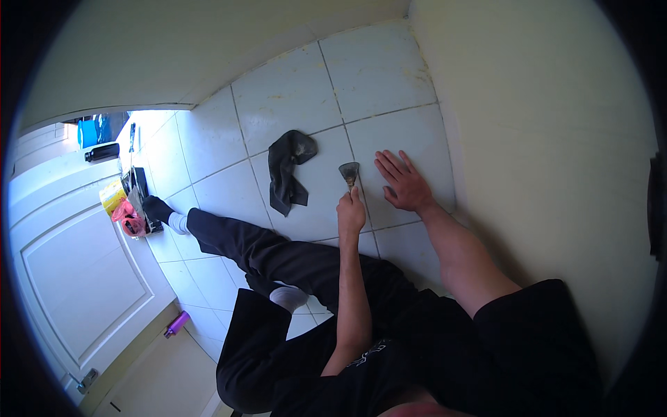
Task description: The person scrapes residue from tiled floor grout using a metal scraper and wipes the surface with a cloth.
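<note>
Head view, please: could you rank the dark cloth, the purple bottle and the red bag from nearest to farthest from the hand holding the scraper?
Measured from the left hand, which grips the scraper:
1. Dark cloth, crumpled on the tiles just to the hand's left.
2. Red bag, far left, by the white door.
3. Purple bottle, lower left, on the floor at the door's foot.

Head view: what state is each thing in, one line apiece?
Scraper: blade on the tile joint, gripped by the left hand.
Right hand: flat on the floor tiles, fingers spread, holding nothing.
Dark cloth: crumpled on the tiles, untouched.
Door: shut.
Purple bottle: lying on its side.
</note>
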Demonstrator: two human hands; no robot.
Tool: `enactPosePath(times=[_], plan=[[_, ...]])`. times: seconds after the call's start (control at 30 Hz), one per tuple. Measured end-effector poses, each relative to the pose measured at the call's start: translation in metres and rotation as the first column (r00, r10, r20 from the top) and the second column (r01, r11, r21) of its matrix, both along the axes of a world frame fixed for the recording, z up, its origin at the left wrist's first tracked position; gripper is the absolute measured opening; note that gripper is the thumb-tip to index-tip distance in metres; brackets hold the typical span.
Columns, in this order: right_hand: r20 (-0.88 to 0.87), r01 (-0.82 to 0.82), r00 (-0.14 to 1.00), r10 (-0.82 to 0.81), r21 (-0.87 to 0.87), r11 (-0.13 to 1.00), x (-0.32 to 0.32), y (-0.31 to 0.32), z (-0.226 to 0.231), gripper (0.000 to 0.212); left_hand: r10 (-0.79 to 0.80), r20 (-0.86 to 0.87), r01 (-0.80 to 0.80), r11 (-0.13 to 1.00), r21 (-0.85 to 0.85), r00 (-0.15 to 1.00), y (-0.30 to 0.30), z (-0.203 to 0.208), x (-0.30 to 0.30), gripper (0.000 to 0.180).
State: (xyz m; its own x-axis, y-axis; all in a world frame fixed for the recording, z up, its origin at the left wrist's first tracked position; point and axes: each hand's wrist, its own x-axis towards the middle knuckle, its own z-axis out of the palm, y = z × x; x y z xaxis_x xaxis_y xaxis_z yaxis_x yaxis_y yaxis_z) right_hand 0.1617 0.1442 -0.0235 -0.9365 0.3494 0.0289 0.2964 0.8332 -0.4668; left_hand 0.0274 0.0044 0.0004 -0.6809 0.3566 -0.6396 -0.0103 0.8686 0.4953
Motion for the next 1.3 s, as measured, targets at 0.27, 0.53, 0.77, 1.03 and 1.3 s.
enactPosePath(times=[0.27, 0.53, 0.77, 1.03, 1.3], plan=[[-0.001, -0.01, 1.0, 0.01, 0.015, 1.0, -0.004, -0.002, 0.002, 0.075, 0.036, -0.074, -0.033, 0.999, 0.037, 0.997, 0.024, -0.012, -0.036, 0.056], [0.02, -0.003, 1.0, 0.002, 0.034, 0.999, -0.002, 0.0, 0.002, 0.076, 0.007, 0.016, -0.008, 1.0, 0.027, 1.0, 0.053, -0.019, -0.067, 0.058], [0.015, 0.006, 1.0, -0.006, -0.004, 1.0, 0.002, 0.002, 0.002, 0.076, -0.028, -0.086, 0.031, 0.999, 0.039, 0.996, 0.031, -0.021, -0.037, 0.057], [-0.003, 0.007, 1.0, -0.007, 0.01, 1.0, 0.002, 0.001, -0.001, 0.074, -0.065, 0.001, 0.065, 0.998, -0.018, 0.998, -0.025, 0.005, 0.013, 0.056], [0.004, -0.002, 1.0, 0.002, 0.024, 1.0, -0.001, -0.002, 0.0, 0.074, -0.004, 0.002, 0.004, 0.999, -0.033, 1.0, -0.055, -0.01, 0.018, 0.057]])
